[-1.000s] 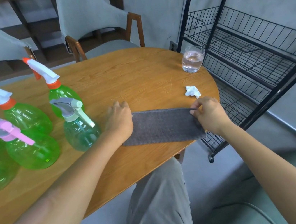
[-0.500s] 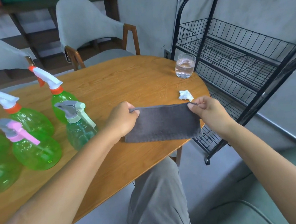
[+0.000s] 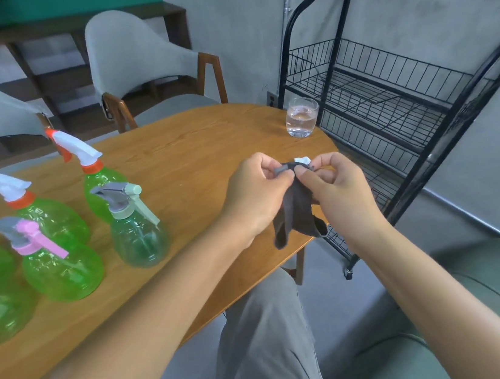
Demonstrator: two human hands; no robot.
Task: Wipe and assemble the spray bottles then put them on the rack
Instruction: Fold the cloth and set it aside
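- Since the earlier frames, the two hands have been brought together and the grey cloth (image 3: 296,212), previously stretched flat between them, has been folded so that it hangs below the fingers.
- The cloth's top edge is pinched by the left hand (image 3: 255,193), thumb against curled fingers.
- The same edge is pinched by the right hand (image 3: 337,187), its fingertips just beside those of the left.
- A crumpled white scrap (image 3: 302,160) is seen just beyond the fingertips, on the wooden table (image 3: 190,152).
- To the left of the left hand, a pale green spray bottle (image 3: 138,232) with a grey trigger head is stood nearest, with brighter green spray bottles (image 3: 62,268) further left.
- A glass of water (image 3: 301,117) is placed beyond the right hand, near the table's far edge.
- The black wire rack (image 3: 389,101) is stood to the right of the right hand.
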